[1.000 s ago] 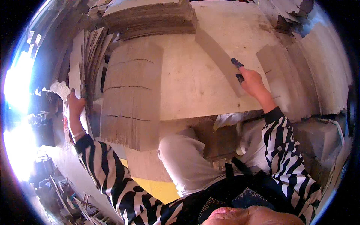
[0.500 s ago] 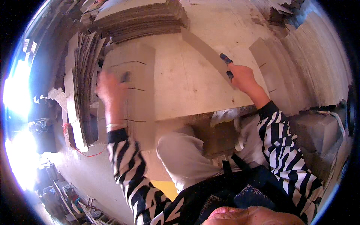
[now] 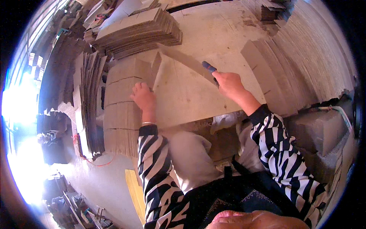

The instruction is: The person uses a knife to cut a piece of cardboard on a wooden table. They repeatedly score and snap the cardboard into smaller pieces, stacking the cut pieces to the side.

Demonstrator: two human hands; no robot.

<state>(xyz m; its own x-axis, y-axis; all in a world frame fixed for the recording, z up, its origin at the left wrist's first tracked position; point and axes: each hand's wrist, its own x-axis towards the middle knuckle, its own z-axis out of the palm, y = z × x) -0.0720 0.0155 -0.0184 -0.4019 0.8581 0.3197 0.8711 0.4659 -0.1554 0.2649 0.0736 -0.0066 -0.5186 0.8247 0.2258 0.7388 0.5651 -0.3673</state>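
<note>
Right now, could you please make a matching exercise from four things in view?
1. Left hand
2. Dark-tipped right hand
3. Blocky brown cardboard stack
4. Fanned brown cardboard pile

A. Pale wooden tabletop's right side
B. Holding a long brown cardboard strip
C. Tabletop's far left
D. At slotted brown cardboard's right edge

Pairs: 1-D, 2-B, 3-C, 4-A

- At my left fingers (image 3: 137, 87): the right edge of a cardboard stack (image 3: 121, 91).
- Farther left: sheets on edge (image 3: 90, 91).
- Ahead: a pile (image 3: 139, 32).
- In my right fingers (image 3: 209, 67): a strip (image 3: 183, 58), tabletop (image 3: 190, 101) beneath.
- Right of them: cardboard row (image 3: 280, 74).
</note>
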